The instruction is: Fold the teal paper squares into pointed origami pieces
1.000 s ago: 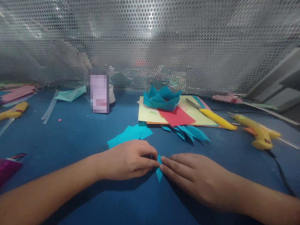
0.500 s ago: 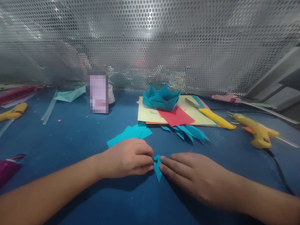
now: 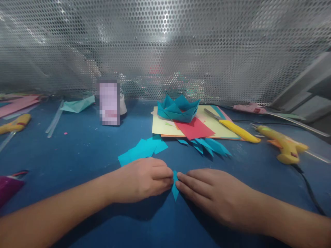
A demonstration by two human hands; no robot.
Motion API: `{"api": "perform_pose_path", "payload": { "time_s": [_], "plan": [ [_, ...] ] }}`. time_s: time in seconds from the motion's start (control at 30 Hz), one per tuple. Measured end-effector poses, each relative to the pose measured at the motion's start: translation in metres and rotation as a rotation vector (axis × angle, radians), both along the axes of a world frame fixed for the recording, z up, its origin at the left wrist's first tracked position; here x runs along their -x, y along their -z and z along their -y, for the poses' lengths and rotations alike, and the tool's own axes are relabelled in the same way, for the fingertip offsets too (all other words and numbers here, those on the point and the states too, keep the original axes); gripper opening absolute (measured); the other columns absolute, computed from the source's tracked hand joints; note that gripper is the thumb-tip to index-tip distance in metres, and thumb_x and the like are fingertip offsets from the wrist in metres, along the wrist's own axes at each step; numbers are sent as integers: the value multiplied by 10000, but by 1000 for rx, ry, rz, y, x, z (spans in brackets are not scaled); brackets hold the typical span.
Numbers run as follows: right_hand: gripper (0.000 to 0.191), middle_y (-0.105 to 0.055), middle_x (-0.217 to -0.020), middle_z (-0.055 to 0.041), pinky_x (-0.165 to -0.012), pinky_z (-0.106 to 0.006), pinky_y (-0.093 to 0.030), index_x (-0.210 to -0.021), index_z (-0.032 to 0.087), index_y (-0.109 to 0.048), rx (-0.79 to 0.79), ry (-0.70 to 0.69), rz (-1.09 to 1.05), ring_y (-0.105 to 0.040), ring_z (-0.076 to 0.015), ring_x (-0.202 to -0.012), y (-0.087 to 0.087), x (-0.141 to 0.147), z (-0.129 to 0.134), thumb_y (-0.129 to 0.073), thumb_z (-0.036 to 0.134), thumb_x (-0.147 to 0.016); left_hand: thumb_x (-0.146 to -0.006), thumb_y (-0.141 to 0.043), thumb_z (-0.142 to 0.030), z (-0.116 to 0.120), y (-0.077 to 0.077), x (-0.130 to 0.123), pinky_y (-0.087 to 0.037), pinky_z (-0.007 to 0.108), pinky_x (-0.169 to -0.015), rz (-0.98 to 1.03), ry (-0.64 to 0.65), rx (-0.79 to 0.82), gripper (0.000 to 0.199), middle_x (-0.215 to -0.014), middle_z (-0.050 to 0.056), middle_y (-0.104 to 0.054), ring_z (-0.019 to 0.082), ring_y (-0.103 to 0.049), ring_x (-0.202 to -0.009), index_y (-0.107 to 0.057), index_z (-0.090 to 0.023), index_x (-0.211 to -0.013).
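Matt paper crown (image 3: pixel 178 109), smooth plastic glue gun (image 3: pixel 287 144), perforated metal panel (image 3: pixel 165 51).

Dim, glare on mesh (image 3: pixel 165 29), soft shadows

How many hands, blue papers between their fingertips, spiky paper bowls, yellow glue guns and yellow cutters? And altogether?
Left hand, right hand: 2
Blue paper between fingertips: 1
Spiky bowl: 1
Yellow glue guns: 2
Yellow cutter: 1
Total: 7

The folded paper piece (image 3: pixel 175 193) is bright blue, the origami bowl (image 3: pixel 178 113) teal, the utility knife's handle (image 3: pixel 239 131) yellow, the tabletop (image 3: pixel 88 148) dark blue, and the metal panel (image 3: pixel 165 48) silver-grey, dotted with round holes.
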State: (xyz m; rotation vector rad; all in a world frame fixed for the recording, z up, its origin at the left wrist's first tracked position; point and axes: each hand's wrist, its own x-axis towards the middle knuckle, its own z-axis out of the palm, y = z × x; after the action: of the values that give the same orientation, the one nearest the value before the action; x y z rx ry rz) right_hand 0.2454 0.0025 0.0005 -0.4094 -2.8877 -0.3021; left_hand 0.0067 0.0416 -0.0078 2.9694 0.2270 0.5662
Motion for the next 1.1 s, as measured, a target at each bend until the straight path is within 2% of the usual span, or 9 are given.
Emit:
{"api": "perform_pose_path", "payload": {
  "time_s": [0.27,0.6,0.8,0.93,1.1],
  "plan": [
    [430,-681,-1099,-177,-758,-362,-556,-1169,27,-619,1,-8,2,-645,-229,-895,0,-1,0,-259,50,-936,-983,-397,-156,-2,-1,1,-474,299,-700,-2,11,10,313,-887,86,-676,175,-563,-764,-660,-95,-825],
    [441,-682,-1098,-172,-750,-366,-552,-1180,26,-613,15,-4,0,-641,-238,-895,2,-2,0,-243,56,-941,-994,-349,-177,-5,-8,5,-486,336,-756,-63,32,89,295,-1011,94,-685,208,-597,-835,-633,-104,-1017],
    [457,-686,-1085,-171,-735,-369,-557,-1158,32,-628,27,-7,7,-643,-242,-879,0,0,0,-229,43,-937,-969,-384,-114,-5,-6,1,-488,289,-763,41,-21,236,237,-947,62,-702,175,-584,-831,-619,-137,-990],
    [477,-687,-1086,-162,-722,-369,-560,-1154,32,-633,26,2,6,-645,-242,-864,-2,2,0,-204,52,-947,-959,-454,-150,-5,-1,-1,-473,284,-777,63,-82,316,173,-915,57,-682,168,-573,-833,-627,-142,-968],
    [471,-686,-1087,-171,-735,-371,-560,-1155,30,-631,27,-1,-3,-642,-241,-871,-1,1,0,-210,55,-946,-949,-477,-163,-5,3,1,-460,301,-808,56,-136,294,171,-953,81,-629,175,-557,-868,-645,-133,-962]
  ]
}}
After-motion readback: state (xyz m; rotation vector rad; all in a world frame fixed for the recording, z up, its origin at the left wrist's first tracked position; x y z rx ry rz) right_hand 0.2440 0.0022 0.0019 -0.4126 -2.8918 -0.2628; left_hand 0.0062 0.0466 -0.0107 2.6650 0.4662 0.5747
